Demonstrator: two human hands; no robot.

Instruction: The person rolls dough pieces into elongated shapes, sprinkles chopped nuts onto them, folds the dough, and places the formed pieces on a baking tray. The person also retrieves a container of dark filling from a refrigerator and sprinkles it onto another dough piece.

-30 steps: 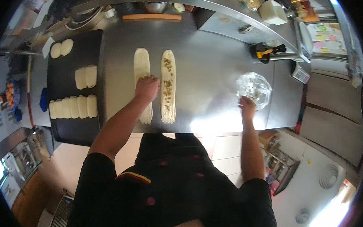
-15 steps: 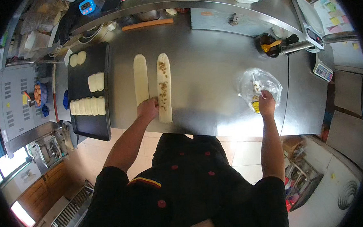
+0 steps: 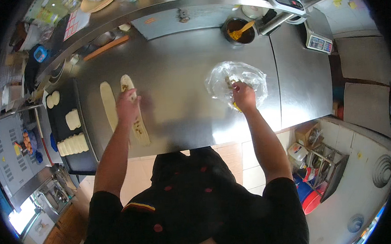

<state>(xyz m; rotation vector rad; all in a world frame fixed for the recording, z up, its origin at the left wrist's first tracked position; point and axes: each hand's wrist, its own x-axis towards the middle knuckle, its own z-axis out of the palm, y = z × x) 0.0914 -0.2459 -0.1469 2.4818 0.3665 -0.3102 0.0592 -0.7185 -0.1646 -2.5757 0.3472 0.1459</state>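
Two long, flat strips of pale dough lie side by side on the steel worktop. The left dough strip point(image 3: 108, 102) is plain; the right dough strip point(image 3: 139, 130) carries scattered brown bits. My left hand point(image 3: 128, 108) is over the upper half of the right strip, thumb and fingertips apart around the bits, and hides part of it. Farther right, a clear plastic bag point(image 3: 218, 76) lies spread on the steel, with brown bits and a yellow-printed patch in it. My right hand point(image 3: 246, 97) is at the bag, fingertips pinched together; what they hold is hidden.
At left, a black baking tray point(image 3: 86, 132) holds several pale dough pieces. A wooden rolling pin point(image 3: 105, 48) lies along the back. Behind the bag stands a dark bowl point(image 3: 244, 39) with a spatula. A steel shelf point(image 3: 167, 3) overhangs the far edge; a scale point(image 3: 318, 42) stands far right.
My left hand has moved from between the lower ends of the strips up onto the right strip. My right hand stays at the bag. The whole view has turned and shifted rightward.
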